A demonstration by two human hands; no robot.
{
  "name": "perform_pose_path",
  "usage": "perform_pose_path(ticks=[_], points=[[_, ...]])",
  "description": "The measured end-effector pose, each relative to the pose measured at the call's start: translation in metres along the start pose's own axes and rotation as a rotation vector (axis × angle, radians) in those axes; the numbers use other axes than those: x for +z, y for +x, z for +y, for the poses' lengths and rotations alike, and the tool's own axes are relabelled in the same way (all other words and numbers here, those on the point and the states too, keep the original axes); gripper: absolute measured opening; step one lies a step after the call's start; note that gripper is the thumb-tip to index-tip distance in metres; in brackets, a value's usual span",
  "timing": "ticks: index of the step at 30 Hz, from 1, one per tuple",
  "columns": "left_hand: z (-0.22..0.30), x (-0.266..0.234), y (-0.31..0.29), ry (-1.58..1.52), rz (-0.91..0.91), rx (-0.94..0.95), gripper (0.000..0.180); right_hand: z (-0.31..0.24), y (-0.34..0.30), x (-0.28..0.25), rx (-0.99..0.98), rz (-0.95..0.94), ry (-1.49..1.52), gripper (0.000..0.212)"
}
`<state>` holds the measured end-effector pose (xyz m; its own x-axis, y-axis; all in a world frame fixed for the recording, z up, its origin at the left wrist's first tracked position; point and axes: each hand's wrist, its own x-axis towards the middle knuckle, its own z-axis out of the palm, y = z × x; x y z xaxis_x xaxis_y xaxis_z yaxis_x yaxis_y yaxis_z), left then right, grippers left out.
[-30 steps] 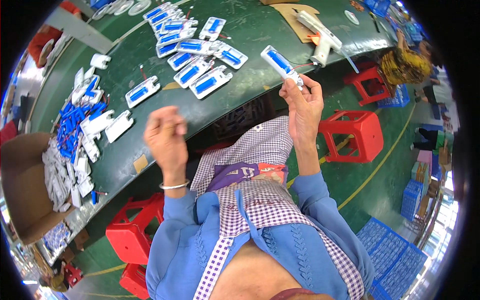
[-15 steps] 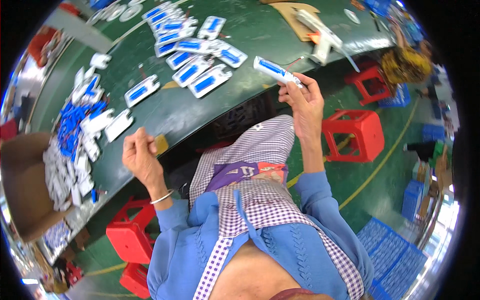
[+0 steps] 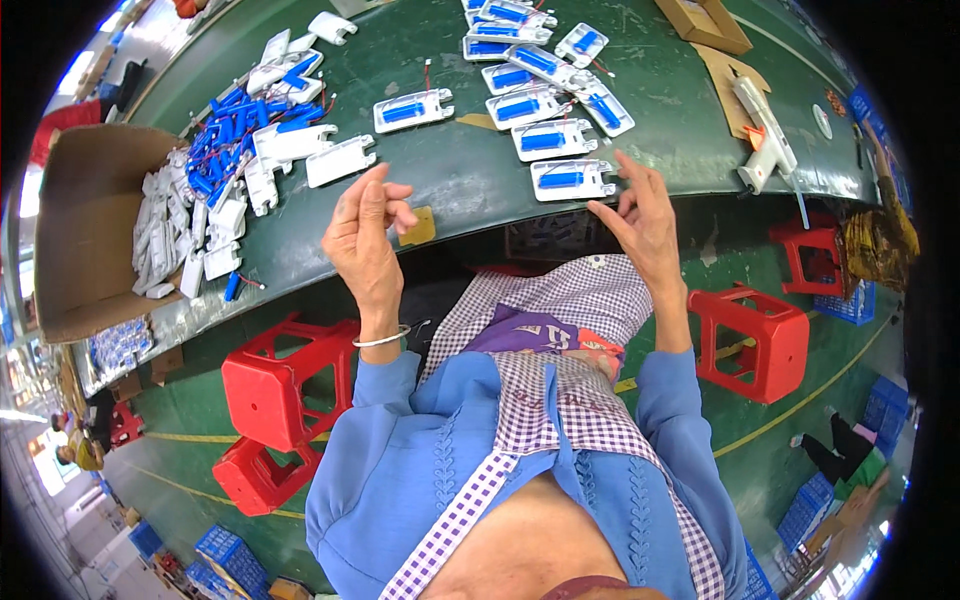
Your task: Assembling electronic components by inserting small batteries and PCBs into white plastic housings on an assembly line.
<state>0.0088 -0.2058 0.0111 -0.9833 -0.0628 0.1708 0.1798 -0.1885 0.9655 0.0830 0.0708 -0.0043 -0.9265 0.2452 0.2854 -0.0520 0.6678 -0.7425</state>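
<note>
My right hand [image 3: 648,215] is empty, its thumb and fingers apart, just beside the notched end of a white plastic casing [image 3: 600,188] that lies flat near the table's front edge. That casing holds a blue cylindrical battery [image 3: 560,180]. Behind it, several like casings with blue batteries form a loose, overlapping column. Over the front edge hovers my left hand [image 3: 368,245], fingers loosely bent and parted, nothing in them. Closest to it are a plain white casing [image 3: 340,161] and a yellowish patch [image 3: 417,227] on the edge. Farther back lies a single casing with battery [image 3: 413,110].
On the left, blue batteries [image 3: 222,135] with thin wires lie heaped beside white casings and an open cardboard box [image 3: 85,220]. A white glue gun [image 3: 768,135] rests at right on cardboard. Red stools [image 3: 755,340] stand below the table; a person sits at far right.
My right hand has set the casing with its battery down at the near end of the column and let go. My left hand's curled fingers have loosened. The whole view has shifted.
</note>
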Motion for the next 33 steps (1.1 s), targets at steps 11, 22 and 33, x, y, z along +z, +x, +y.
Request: perform_pose_path(ticks=[11, 22, 33], points=[[0.018, 0.018, -0.024, 0.495, -0.151, 0.475, 0.015, -0.083, 0.061, 0.068, -0.359, -0.287, 0.025, 0.046], [0.009, 0.066, 0.089, 0.163, -0.465, 0.373, 0.011, -0.079, 0.117, 0.042, -0.186, -0.265, 0.448, 0.019], [0.0, 0.087, 0.148, 0.118, -0.717, 0.178, 0.018, -0.044, 0.139, 0.028, -0.344, -0.042, 0.13, 0.047]])
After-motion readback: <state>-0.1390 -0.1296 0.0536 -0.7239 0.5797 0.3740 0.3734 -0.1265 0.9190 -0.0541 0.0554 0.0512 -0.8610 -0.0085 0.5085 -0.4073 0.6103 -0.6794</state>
